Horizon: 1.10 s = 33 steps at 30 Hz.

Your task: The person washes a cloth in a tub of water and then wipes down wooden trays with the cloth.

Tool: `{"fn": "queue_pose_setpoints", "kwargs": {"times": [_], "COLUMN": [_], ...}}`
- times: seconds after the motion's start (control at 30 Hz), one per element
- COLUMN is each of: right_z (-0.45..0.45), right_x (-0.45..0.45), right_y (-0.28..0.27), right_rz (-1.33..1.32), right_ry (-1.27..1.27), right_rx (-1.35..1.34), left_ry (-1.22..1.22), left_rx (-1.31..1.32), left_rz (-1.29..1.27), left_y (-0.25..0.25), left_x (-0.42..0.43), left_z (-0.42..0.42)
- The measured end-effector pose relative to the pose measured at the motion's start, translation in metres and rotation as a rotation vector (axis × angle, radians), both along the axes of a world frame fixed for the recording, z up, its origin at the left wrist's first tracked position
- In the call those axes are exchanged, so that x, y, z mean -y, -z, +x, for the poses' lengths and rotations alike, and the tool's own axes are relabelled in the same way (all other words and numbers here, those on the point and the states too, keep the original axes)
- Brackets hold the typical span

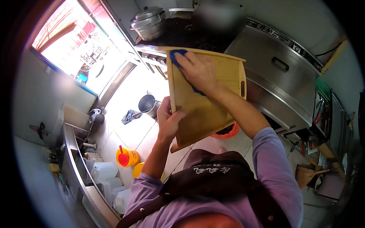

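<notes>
A wooden tray (207, 117) with raised edges and a slot handle in its right side is held up before my chest, tilted. My left hand (170, 117) grips its left edge, the thumb lying over the rim on the inside. Closed over a dark blue cloth (177, 57), my right hand (199, 72) presses on the tray's inner face near the upper left corner. Part of the cloth hangs out below the palm; the rest is hidden under the fingers.
Ahead stands a stove with a lidded metal pot (148, 22), beside a stainless steel fryer (273, 72). A dark bucket (149, 105), a yellow bucket (128, 157) and plastic jugs (104, 171) stand on the tiled floor. A metal sink counter (74, 152) runs along the left, near an open doorway.
</notes>
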State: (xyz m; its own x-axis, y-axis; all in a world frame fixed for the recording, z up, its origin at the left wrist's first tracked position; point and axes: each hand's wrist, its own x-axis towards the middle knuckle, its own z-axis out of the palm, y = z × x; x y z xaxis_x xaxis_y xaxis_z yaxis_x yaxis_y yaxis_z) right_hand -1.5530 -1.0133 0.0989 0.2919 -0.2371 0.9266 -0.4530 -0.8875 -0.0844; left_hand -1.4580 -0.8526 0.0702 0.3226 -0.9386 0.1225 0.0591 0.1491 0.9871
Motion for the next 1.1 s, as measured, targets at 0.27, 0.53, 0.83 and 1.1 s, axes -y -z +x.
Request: {"fn": "queue_pose_setpoints", "kwargs": {"times": [0.27,0.53,0.83,1.1], "right_z": [-0.003,0.004,-0.06,-0.092], "right_x": [0.029,0.009,0.085,0.083], "right_y": [0.02,0.019,0.132,0.151], "right_rz": [-0.025,0.098,0.305,1.023], "right_ry": [0.238,0.024,0.332,0.403], "right_rx": [-0.598,-0.294,-0.27,-0.261], "left_ry": [-0.057,-0.071,-0.071,-0.14], "left_rx": [-0.062,0.058,0.001,-0.028], "left_rz": [0.024,-0.067,-0.02,0.016], "left_y": [0.021,0.017,0.012,0.019], "left_x": [0.004,0.007,-0.012,-0.009], "left_z": [0.014,0.017,0.034,0.043]}}
